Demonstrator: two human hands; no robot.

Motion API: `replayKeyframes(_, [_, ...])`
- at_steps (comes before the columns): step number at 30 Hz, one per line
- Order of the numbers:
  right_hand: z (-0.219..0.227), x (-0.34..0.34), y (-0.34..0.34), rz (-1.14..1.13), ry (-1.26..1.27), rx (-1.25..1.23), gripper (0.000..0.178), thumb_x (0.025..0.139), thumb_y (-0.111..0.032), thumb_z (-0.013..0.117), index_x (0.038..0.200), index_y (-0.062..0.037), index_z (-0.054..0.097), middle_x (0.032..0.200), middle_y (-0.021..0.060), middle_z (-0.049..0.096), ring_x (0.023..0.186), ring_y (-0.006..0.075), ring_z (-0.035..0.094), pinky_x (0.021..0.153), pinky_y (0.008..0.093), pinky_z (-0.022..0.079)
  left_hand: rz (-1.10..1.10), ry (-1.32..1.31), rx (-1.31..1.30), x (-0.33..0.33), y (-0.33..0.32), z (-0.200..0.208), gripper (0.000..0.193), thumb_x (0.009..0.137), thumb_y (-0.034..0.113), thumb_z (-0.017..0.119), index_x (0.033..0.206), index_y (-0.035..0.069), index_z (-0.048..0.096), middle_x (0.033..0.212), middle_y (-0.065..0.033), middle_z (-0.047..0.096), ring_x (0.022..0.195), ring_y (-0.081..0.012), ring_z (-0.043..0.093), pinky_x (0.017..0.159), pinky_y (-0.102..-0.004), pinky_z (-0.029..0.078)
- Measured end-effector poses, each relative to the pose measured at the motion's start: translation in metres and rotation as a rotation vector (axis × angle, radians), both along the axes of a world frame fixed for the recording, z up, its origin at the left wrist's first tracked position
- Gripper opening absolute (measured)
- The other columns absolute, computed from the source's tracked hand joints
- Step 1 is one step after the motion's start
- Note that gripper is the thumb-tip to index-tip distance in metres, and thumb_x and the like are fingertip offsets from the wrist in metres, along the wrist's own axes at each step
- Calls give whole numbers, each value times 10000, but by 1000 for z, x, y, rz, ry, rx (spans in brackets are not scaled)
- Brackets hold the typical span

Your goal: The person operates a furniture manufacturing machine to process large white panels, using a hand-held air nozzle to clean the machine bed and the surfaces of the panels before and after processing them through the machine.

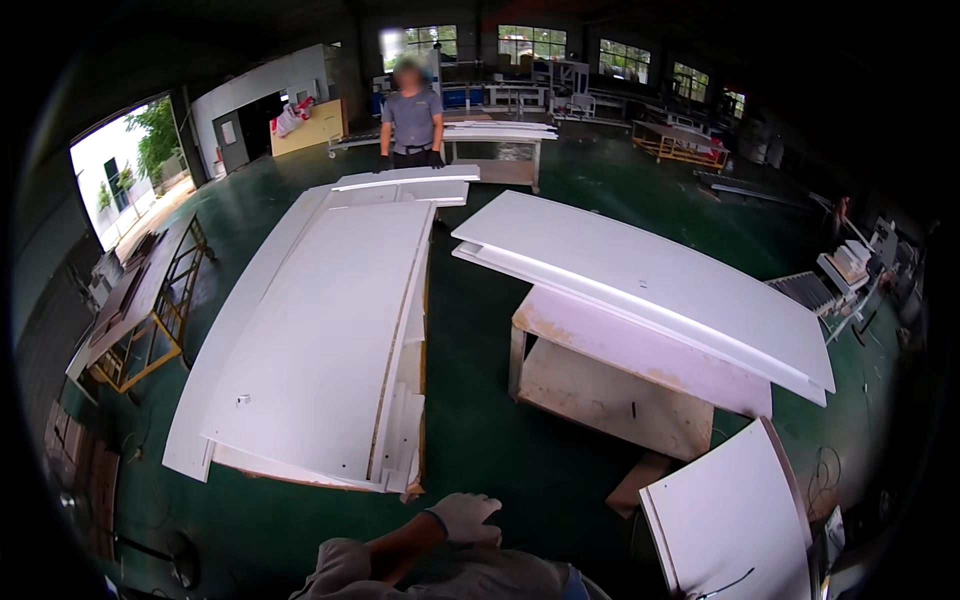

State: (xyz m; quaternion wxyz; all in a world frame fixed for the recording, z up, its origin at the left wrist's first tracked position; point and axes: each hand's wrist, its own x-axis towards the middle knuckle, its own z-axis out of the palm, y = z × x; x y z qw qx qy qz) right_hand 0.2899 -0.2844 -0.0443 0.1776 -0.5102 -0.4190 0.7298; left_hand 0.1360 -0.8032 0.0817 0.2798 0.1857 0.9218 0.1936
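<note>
My left hand (467, 518), in a whitish work glove, is held in front of my body at the lower middle. Its fingers point right, loosely bent and a little apart, and I see nothing in them. My right hand is out of view. Nearest to the glove is the near end of a stack of long white panels (310, 330), whose boards lie unevenly on each other. To the right, more white panels (650, 275) rest on a worn work table (620, 340). A smaller white panel (730, 510) stands at the lower right.
A person (411, 120) in a grey shirt and dark gloves stands at the stack's far end, by narrow white boards (405, 178). A yellow-framed cart (150, 330) is at the left. Green floor (490, 420) runs between the stacks. Behind stand another table (500, 150) and machines.
</note>
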Motion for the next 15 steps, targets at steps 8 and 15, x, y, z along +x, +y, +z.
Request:
replayKeyframes(8, [-30,27,32,-102,92,-15,491,1015,-711,447,897,-251,571,582,-31,464,460,140,430,381,282,340,-56,63,17,-25,25,11,668,935,504,630,1413,45,551,1351,-217,624,1265,-389,597,1067,-484,471])
replayKeyframes(15, [-36,-30,6,407,-55,-94,552,1030,-674,453,997,-160,652,777,25,637,549,161,520,429,321,396,59,89,103,0,-11,0,669,902,524,640,1321,4,614,1258,-253,663,1194,-410,636,1016,-496,494])
